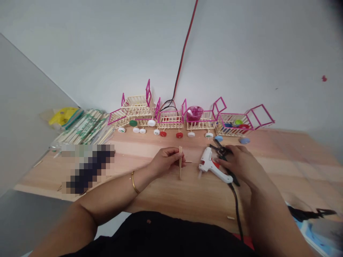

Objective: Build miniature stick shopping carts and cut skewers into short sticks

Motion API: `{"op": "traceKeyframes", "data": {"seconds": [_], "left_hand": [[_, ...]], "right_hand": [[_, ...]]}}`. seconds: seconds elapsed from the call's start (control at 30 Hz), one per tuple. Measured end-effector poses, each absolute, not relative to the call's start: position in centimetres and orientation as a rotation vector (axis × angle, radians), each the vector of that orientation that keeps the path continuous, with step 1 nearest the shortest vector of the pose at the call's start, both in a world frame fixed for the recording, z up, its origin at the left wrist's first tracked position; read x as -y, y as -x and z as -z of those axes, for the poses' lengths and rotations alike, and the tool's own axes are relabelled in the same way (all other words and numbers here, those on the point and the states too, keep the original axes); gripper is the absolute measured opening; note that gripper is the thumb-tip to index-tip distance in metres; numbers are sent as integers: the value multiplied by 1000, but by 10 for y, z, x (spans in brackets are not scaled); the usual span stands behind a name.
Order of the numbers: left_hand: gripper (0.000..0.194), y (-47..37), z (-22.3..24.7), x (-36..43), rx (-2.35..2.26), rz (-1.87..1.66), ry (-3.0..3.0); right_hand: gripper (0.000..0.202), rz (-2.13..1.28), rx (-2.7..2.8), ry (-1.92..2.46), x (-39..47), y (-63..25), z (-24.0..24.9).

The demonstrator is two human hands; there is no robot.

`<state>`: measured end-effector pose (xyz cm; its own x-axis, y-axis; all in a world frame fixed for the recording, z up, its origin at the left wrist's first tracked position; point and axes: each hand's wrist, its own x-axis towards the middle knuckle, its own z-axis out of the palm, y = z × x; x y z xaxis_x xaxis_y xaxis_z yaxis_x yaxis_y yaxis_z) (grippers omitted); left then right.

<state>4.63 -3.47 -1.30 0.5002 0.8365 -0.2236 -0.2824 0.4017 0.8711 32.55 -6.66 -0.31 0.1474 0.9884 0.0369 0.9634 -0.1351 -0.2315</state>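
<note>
My left hand [168, 160] pinches thin wooden sticks [180, 167], held upright above the table's middle. To the right, my right hand [238, 162] is at the dark-handled pliers [221, 150], its fingers reaching over them; whether it grips them is unclear. A white glue gun [211, 166] with a red trigger lies just left of that hand, its nozzle toward the near left and its cord running to the near edge. One short stick piece [188, 161] rests beside my left fingertips.
Small stick carts [171, 121] with bottle-cap wheels line the wall, one bearing a purple cup [194, 113]. Packs of sticks [85, 126] and a blurred dark object [91, 171] lie at left. Blue and black items [308, 221] sit at the lower right.
</note>
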Motion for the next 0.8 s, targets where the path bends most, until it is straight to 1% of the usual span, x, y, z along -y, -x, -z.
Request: {"op": "traceKeyframes", "data": {"seconds": [0.23,0.4,0.5,0.63,0.73,0.8], "left_hand": [[36,-44,10,37,-744,-768,-1008],[35,-43,6,37,-734,-739,-1089],[34,-43,6,37,-731,-737,-1114],[34,-43,7,38,-720,-743,-1113],[34,-43,8,38,-714,-741,-1101],[34,-43,8,38,-714,-741,-1100]], "right_hand": [[53,-225,1835,2389,63,-324,4],[62,-200,1754,2438,63,-313,-4],[64,-195,1779,2404,63,-313,-3],[67,-94,1904,2454,64,-320,4],[63,-72,1925,2482,64,-323,4],[55,-92,1901,2464,64,-322,-1]]}}
